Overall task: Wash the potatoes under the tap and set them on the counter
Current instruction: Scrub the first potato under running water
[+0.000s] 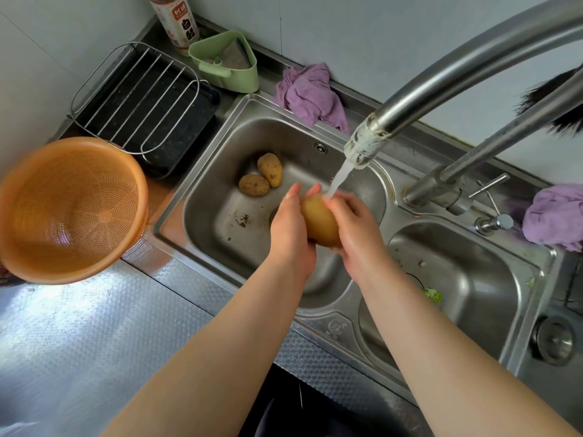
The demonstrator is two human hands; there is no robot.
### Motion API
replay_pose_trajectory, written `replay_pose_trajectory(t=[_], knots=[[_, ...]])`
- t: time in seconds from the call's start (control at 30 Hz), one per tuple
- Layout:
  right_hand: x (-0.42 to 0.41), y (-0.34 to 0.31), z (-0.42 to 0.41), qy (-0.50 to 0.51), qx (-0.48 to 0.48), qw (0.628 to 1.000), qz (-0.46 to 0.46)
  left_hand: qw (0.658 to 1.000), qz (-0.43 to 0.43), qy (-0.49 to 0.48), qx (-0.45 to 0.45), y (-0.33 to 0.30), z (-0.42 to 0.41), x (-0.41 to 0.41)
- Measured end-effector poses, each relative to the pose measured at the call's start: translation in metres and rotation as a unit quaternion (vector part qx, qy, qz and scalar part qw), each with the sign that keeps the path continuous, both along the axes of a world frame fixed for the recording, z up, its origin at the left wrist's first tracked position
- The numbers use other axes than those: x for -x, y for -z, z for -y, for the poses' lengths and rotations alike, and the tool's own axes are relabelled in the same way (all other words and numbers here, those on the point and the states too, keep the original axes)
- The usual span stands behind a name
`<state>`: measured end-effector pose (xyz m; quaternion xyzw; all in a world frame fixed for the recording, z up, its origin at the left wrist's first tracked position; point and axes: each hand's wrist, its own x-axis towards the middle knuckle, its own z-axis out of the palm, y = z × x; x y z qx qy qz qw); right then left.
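A large wet potato point(318, 220) is held over the left sink basin point(220, 197), under the water running from the tap point(366, 146). My left hand point(288, 228) grips its left side and my right hand point(356, 225) wraps its right side, fingers over the top where the stream lands. Two smaller, dirt-speckled potatoes point(254, 185) point(270, 169) lie touching each other at the back of the same basin. Specks of dirt sit on the basin floor.
An orange colander point(67, 209) stands on the foil-patterned counter point(79, 348) to the left. Behind it are a wire rack point(135, 96), a green strainer caddy point(227, 63), a bottle point(176, 23) and purple cloths point(310, 96) point(555, 216). The right basin point(457, 279) holds scraps.
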<state>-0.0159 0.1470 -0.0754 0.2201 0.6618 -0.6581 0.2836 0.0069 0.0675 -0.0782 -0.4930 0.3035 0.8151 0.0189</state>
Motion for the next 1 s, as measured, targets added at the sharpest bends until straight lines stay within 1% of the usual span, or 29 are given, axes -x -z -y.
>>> replay_pose_trajectory(t=[0.1, 0.17, 0.23, 0.33, 0.4, 0.47, 0.5, 0.57, 0.6, 0.67, 0.73, 0.8, 0.83, 0.93, 1.0], knots=[[0.009, -0.003, -0.001, 0.030, -0.054, 0.998, -0.030, 0.998, -0.002, 0.049, -0.047, -0.006, -0.003, -0.007], [0.009, -0.003, -0.002, 0.007, -0.076, 0.994, -0.072, 0.994, 0.017, 0.077, -0.080, -0.008, 0.000, -0.009], [0.005, -0.001, -0.004, -0.031, -0.093, 0.989, -0.113, 0.991, 0.038, 0.083, -0.096, -0.011, 0.006, -0.005], [-0.002, 0.003, -0.009, -0.076, -0.036, 0.983, -0.166, 0.990, 0.072, 0.065, -0.102, -0.014, 0.015, 0.004], [-0.001, 0.001, -0.014, -0.156, 0.005, 0.969, -0.194, 0.990, 0.078, 0.027, -0.112, -0.013, 0.015, 0.003], [0.001, -0.005, -0.014, -0.238, -0.004, 0.951, -0.199, 0.994, 0.053, -0.017, -0.093, -0.008, 0.010, -0.002], [0.003, -0.005, -0.013, -0.245, -0.018, 0.951, -0.191, 0.997, 0.035, -0.030, -0.062, -0.003, 0.007, -0.004], [0.004, -0.005, -0.008, -0.196, -0.045, 0.968, -0.149, 0.999, -0.003, -0.034, -0.008, -0.001, 0.000, -0.009], [0.005, -0.005, -0.005, -0.164, -0.059, 0.975, -0.135, 0.999, -0.018, -0.028, 0.005, -0.002, -0.003, -0.011], [0.007, -0.005, -0.001, -0.100, -0.059, 0.986, -0.119, 0.999, -0.037, 0.001, -0.002, -0.008, -0.007, -0.016], [0.010, -0.005, 0.000, -0.057, -0.052, 0.989, -0.123, 0.996, -0.044, 0.075, -0.018, -0.013, -0.007, -0.020], [0.012, -0.004, 0.001, -0.058, -0.064, 0.987, -0.133, 0.989, -0.038, 0.137, -0.027, -0.015, -0.003, -0.023], [0.011, -0.003, 0.001, -0.057, -0.063, 0.987, -0.136, 0.988, -0.032, 0.150, -0.029, -0.017, -0.001, -0.021], [0.008, -0.002, 0.000, -0.067, -0.046, 0.987, -0.141, 0.990, -0.007, 0.142, -0.011, -0.020, 0.005, -0.017], [0.010, -0.003, -0.006, -0.109, 0.008, 0.984, -0.142, 0.992, 0.013, 0.128, -0.005, -0.019, 0.006, -0.016]])
